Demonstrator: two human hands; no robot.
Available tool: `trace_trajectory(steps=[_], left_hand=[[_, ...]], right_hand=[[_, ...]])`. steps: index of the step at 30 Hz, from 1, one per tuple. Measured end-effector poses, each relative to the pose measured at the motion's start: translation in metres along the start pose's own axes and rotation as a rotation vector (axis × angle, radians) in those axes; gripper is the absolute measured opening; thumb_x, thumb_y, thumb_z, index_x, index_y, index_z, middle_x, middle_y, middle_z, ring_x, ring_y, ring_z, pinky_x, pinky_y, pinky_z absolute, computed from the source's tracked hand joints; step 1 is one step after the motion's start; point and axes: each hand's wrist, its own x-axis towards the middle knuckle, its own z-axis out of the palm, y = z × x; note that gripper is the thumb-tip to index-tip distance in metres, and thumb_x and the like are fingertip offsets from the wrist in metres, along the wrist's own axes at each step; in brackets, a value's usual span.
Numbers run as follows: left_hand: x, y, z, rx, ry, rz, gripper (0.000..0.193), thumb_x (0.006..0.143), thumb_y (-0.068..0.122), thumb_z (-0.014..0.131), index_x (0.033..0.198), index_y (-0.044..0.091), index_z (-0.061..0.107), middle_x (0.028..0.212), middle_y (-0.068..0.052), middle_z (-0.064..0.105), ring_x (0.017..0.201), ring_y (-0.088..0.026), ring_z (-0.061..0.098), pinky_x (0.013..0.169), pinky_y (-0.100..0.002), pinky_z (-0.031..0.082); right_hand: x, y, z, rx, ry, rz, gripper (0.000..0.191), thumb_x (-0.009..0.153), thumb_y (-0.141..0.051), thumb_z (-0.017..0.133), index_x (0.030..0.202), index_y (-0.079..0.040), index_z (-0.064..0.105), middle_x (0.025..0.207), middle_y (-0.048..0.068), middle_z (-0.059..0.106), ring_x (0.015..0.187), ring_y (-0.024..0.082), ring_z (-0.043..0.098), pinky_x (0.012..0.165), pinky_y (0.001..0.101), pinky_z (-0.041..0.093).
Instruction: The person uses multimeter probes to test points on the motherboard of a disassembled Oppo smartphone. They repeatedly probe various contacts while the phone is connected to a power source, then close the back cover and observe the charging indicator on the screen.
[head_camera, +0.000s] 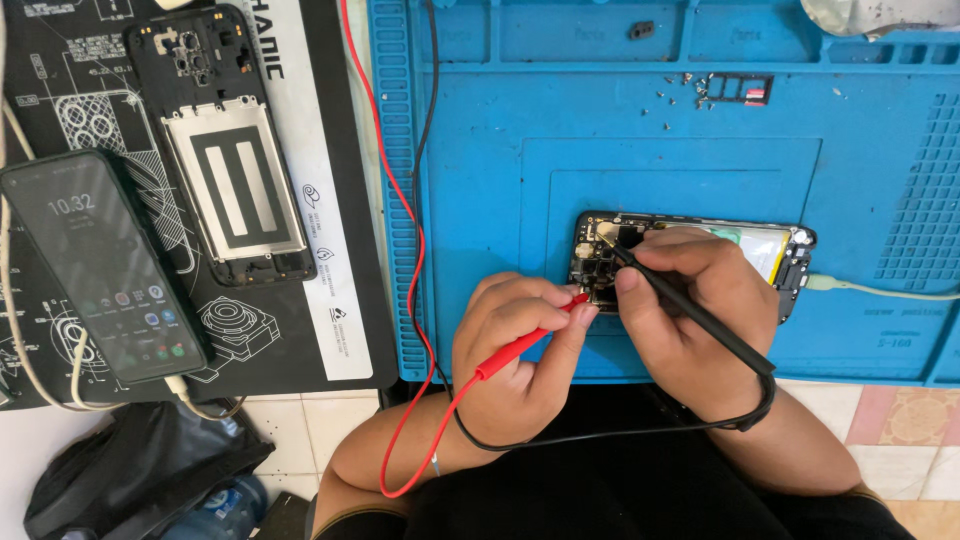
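Blue repair mat (480, 150) over the desk, head view: opened phone (790, 250) lying flat, mostly under the right hand. Left hand (520, 345), grip clenched on red probe (525, 345); right hand (690, 310), grip clenched on black probe (700, 315). Both tips meet the board just ahead of the grips. Judgement: brace wrists, keep tips apart, leads slack.

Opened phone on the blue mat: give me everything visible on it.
The opened phone lies flat on the blue mat, back cover off, long side across the view. Dark circuit board and camera parts show at its left end, a pale battery toward the right. A whitish cable plugs into its right end. The right hand rests over its middle with a black probe; the left hand brings a red probe to the board's lower left.
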Motion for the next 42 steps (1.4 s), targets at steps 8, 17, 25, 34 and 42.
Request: trace_trajectory(steps=[8,17,25,34,42], left_hand=[[0.0004,0.0004,-0.0006,0.001,-0.005,0.004,0.032,0.093,-0.003,0.082,0.108,0.008,0.056,0.106,-0.010,0.069,0.096,-0.024,0.069,0.079,-0.031,0.056],[0.0000,0.0008,-0.0004,0.010,-0.002,0.000,0.032,0.092,-0.002,0.082,0.107,0.008,0.056,0.105,-0.010,0.070,0.095,-0.024,0.069,0.080,-0.032,0.055],[-0.0013,0.0005,0.0001,0.001,0.000,-0.009,0.031,0.092,-0.002,0.082,0.106,0.008,0.056,0.105,-0.011,0.070,0.095,-0.025,0.069,0.079,-0.032,0.056],[-0.0020,0.0003,-0.0006,0.000,-0.005,-0.012,0.031,0.093,-0.002,0.082,0.107,0.008,0.056,0.106,-0.011,0.070,0.095,-0.024,0.069,0.079,-0.031,0.056],[-0.0012,-0.0010,0.0016,-0.002,-0.002,-0.011,0.032,0.093,-0.003,0.082,0.107,0.008,0.056,0.107,-0.010,0.069,0.097,-0.025,0.069,0.079,-0.031,0.056]], right_hand=[[0.0015,-0.0017,-0.0004,0.005,-0.006,-0.005,0.025,0.100,-0.004,0.079,0.111,0.001,0.056,0.103,0.015,0.073,0.092,0.021,0.074,0.082,0.0278,0.058],[0.0018,-0.0024,-0.0003,-0.014,-0.007,-0.006,0.026,0.100,-0.006,0.079,0.111,0.000,0.057,0.103,0.014,0.073,0.093,0.021,0.075,0.083,0.0284,0.058],[0.0010,-0.0020,0.0010,-0.020,-0.002,-0.010,0.026,0.100,-0.006,0.079,0.111,0.000,0.057,0.107,0.014,0.073,0.092,0.021,0.075,0.082,0.0280,0.058],[0.0003,-0.0021,0.0006,-0.016,-0.010,-0.007,0.026,0.100,-0.006,0.080,0.111,0.000,0.057,0.108,0.014,0.073,0.090,0.021,0.074,0.080,0.0279,0.058],[0.0002,-0.0005,0.0014,-0.025,-0.008,0.010,0.026,0.099,-0.007,0.080,0.111,-0.001,0.057,0.107,0.014,0.073,0.090,0.021,0.074,0.080,0.0283,0.057]])
